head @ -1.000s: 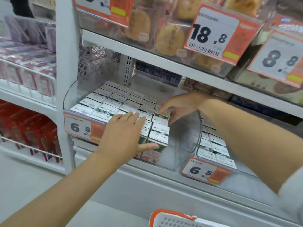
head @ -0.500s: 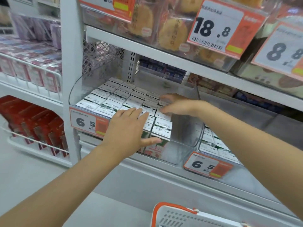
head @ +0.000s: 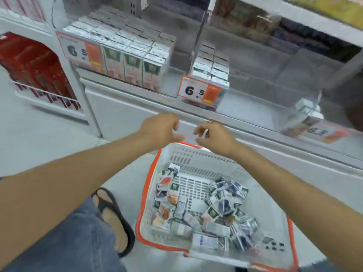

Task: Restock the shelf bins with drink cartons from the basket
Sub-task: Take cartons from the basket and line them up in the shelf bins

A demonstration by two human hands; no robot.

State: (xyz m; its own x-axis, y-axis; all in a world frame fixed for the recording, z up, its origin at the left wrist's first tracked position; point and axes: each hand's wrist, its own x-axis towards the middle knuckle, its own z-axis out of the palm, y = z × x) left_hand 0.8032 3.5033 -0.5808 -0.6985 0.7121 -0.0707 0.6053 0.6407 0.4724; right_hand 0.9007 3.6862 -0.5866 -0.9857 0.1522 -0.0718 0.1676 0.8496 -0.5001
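**HANDS EMPTY OVER BASKET; SHELF BINS ONLY PARTLY FILLED**

Locates the basket on the floor at the foot of the shelving, with a sandalled foot just to its left. Finds the drink cartons heaped loose on the basket floor at all angles, thickest towards its near and right sides. Judges them tipped in for carrying rather than for order, and expects to turn each one upright before shelving.

Places the left hand and the right hand side by side just above the basket's far rim, apart from each other and from the rim. Records both palms down with fingers loosely curled, gripping nothing. Reads the posture as readiness to reach down for more cartons, without certainty given the blur.

Notes the left bin above and beyond the basket to the left, packed with upright cartons in rows, fronts forward for display, bar an open strip along its right wall. Notes the middle bin directly beyond the basket's far rim, behind a price tag, holding only a short block of cartons against its left wall. Judges this bin the likely destination, and the task roughly midway, with plenty of stock unshelved.
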